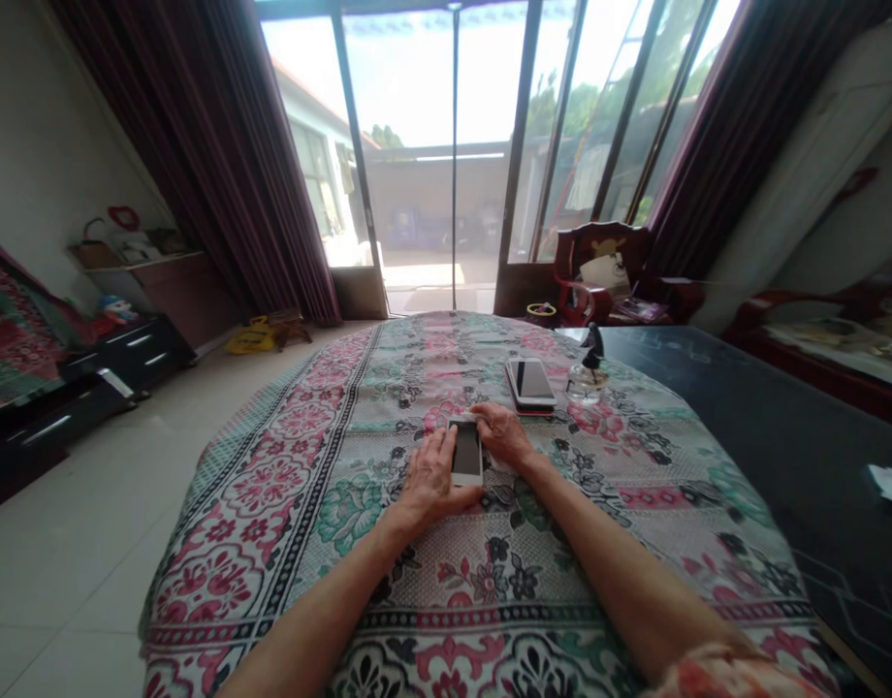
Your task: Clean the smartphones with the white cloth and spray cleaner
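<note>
A white smartphone point(467, 454) with a dark screen lies face up on the patterned tablecloth point(293, 494). My left hand point(428, 475) grips it along the left side, its fingers on that edge and its thumb by the bottom edge. At the phone's upper right edge, my right hand point(502, 434) is closed on a white wipe point(500, 466), which is partly hidden under the palm. Just beyond the right hand rests a stack of phones point(531, 384), a white one on top. Beside the stack stands a clear spray bottle point(587, 378) with a black nozzle.
A dark table point(737, 427) adjoins on the right, with a white paper-like item point(889, 485) on it. Beyond the table are a carved wooden chair point(602, 271) and glass doors point(438, 155). A black drawer cabinet point(130, 354) stands at the left, near a yellow object point(252, 336) on the floor.
</note>
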Available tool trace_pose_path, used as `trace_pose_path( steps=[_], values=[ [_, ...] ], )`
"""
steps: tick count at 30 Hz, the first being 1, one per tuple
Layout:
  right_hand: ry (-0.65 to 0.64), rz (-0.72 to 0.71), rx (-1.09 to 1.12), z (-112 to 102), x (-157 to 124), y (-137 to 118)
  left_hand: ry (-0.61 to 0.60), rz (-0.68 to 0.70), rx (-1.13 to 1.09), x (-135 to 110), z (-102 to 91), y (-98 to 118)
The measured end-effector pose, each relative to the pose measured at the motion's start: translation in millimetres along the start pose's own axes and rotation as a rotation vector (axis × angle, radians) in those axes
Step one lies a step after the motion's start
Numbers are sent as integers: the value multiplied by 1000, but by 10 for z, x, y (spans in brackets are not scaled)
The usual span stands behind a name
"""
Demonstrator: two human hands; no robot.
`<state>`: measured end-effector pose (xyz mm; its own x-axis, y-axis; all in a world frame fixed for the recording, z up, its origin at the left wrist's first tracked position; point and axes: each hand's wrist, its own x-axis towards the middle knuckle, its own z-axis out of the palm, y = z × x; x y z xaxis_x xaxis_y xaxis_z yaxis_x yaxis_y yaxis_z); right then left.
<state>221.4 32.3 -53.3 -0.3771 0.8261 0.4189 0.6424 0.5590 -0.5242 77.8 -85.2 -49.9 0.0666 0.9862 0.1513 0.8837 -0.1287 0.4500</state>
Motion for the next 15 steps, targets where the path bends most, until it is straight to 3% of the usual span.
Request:
trace_pose_path(
  steps=[6, 9, 12, 15],
  values=[
    [27, 50, 115, -102, -66, 11, -159, 64, 52, 76, -334, -216],
    [29, 77, 185, -127, -80, 21, -146, 27, 138, 135, -511, -339],
    [70, 117, 220, -117, -83, 31, -119, 48, 172, 238, -533, -328],
    [116, 133, 222, -90, -81, 39, -87, 72, 183, 398, -426, -220]
  ],
)
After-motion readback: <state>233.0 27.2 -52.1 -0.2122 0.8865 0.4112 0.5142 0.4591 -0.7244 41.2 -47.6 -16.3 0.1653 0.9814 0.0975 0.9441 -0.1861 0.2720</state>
